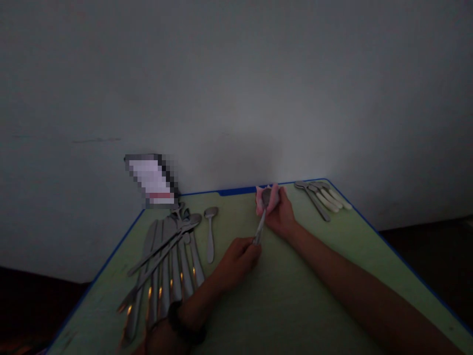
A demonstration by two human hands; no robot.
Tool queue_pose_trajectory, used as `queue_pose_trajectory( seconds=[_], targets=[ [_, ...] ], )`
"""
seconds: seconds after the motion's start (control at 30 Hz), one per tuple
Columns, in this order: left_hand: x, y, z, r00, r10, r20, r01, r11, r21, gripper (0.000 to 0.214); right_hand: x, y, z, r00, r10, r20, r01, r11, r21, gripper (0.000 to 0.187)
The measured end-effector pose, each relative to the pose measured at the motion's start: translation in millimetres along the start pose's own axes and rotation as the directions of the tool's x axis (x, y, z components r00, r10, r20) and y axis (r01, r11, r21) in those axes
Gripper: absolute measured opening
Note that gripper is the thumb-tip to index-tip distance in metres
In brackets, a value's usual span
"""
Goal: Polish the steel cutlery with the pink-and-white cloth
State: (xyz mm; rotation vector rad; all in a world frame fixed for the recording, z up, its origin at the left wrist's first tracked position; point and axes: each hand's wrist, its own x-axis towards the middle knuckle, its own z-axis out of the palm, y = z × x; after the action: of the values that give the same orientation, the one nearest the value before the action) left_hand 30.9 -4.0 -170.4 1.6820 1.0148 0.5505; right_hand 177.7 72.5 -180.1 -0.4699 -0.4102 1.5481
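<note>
My left hand (238,256) is closed round the handle end of a metal spoon (259,229) in the middle of the green table (295,305). The spoon's bowl points away from me. My right hand (283,212) is closed on a pink cloth (271,195) that is wrapped over the spoon's bowl near the table's far edge.
A pile of several metal knives and spoons (166,261) lies at the left, with a single spoon (210,231) beside it. Several pieces of white-handled cutlery (325,197) lie at the far right corner. A blurred-out object (153,180) stands at the far left. A grey wall rises behind the table.
</note>
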Motion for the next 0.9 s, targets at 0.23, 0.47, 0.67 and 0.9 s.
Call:
queue_pose_trajectory(
  seconds=[0.23, 0.47, 0.67, 0.9],
  targets=[
    [2.4, -0.2, 5.3, 0.998, -0.019, -0.053, 0.017, 0.999, -0.042, 0.045, 3.9, 3.4, -4.3, 0.989, 0.140, 0.046, -0.140, 0.990, 0.004, 0.013],
    [5.3, 1.9, 8.6, 0.970, 0.042, -0.239, -0.044, 0.999, -0.002, 0.037, 4.6, 8.1, -6.6, 1.000, -0.010, 0.027, 0.015, 0.980, -0.199, 0.007],
    [1.7, 4.6, 9.1, 0.954, 0.104, -0.279, -0.043, 0.975, 0.218, 0.029, 2.9, 8.6, -7.4, 0.999, -0.050, 0.009, 0.050, 0.952, -0.303, 0.015],
    [0.5, 7.2, 7.5, 0.969, 0.097, -0.226, -0.034, 0.963, 0.266, 0.030, 2.9, 6.4, -3.1, 0.998, -0.036, -0.047, 0.020, 0.955, -0.297, 0.007]
  ],
)
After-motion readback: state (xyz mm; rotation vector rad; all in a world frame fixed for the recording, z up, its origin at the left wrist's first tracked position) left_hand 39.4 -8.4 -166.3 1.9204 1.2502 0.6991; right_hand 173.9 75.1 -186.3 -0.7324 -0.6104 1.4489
